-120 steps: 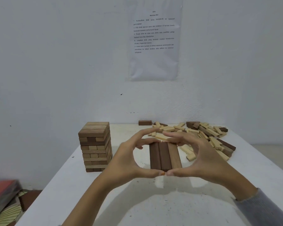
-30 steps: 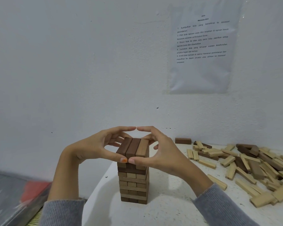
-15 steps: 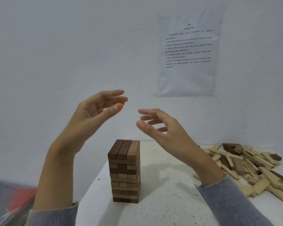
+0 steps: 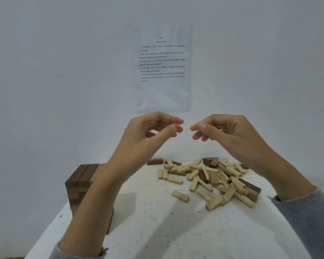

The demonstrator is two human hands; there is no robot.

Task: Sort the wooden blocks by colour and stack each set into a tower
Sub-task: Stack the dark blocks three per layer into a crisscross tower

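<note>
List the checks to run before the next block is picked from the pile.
1. Left hand free: ok, raised, loosely curled, holding nothing.
2. Right hand free: ok, raised and empty.
3. Tower straight: cannot tell, the left forearm hides much of it.
4. Tower one colour: not ok, a lighter band shows under the dark top layer.
5. Loose pile sorted: not ok, light and dark blocks lie mixed.
6. Table room for a second tower: ok, bare surface in front of the pile.

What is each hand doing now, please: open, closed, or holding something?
Left hand: open, fingers loosely curled, holding nothing.
Right hand: open, fingers loosely curled, holding nothing.
</note>
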